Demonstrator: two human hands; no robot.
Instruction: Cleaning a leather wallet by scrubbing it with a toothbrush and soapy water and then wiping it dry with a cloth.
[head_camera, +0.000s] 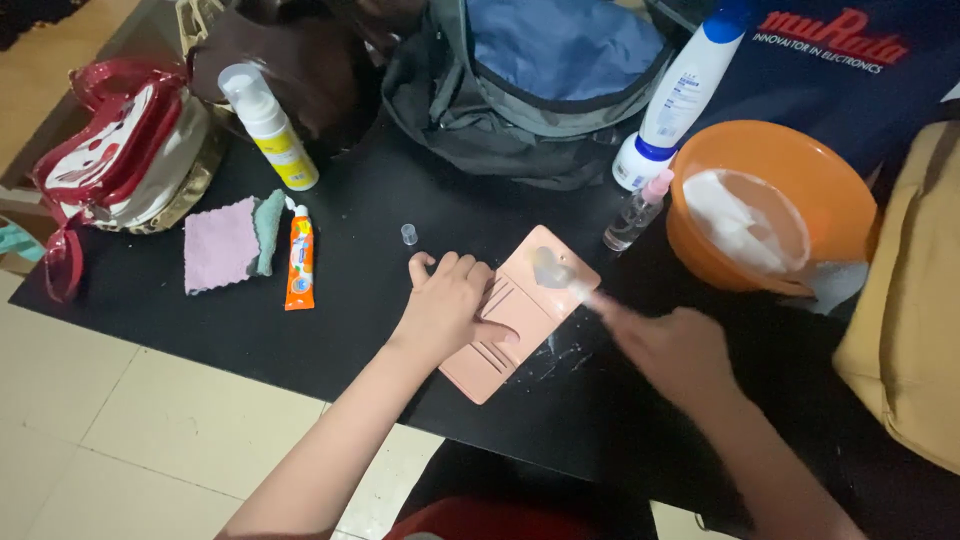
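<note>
Head view: the left hand (447, 305) is laid flat and open on a pink wallet (520, 312), fingers spread, pressing it down onto the black worktop (350, 300) rather than gripping it. The right hand (672, 345) is blurred by motion; something pale and thin is seen between its fingertips and the wallet's far end, so it seems closed on a small tool, though what it is cannot be told. White foam or wet smears are seen on the wallet's far end and on the worktop just on the near side of it.

As a judgement, the rubbing is done best if the wallet is kept pinned flat, strokes are kept short and light, and moisture is kept out of the card slots under the left fingers.

Just beyond the left hand's fingertips a small clear cap (408, 234) stands. Beyond the right hand a small spray bottle (636, 214) with a pink top, a tall white and blue bottle (680, 95) and an orange bowl (770, 205) of white foam are set. Well to the outer side of the left hand an orange tube (300, 258), a pink cloth (221, 245) and a foam pump bottle (268, 125) are found.
</note>
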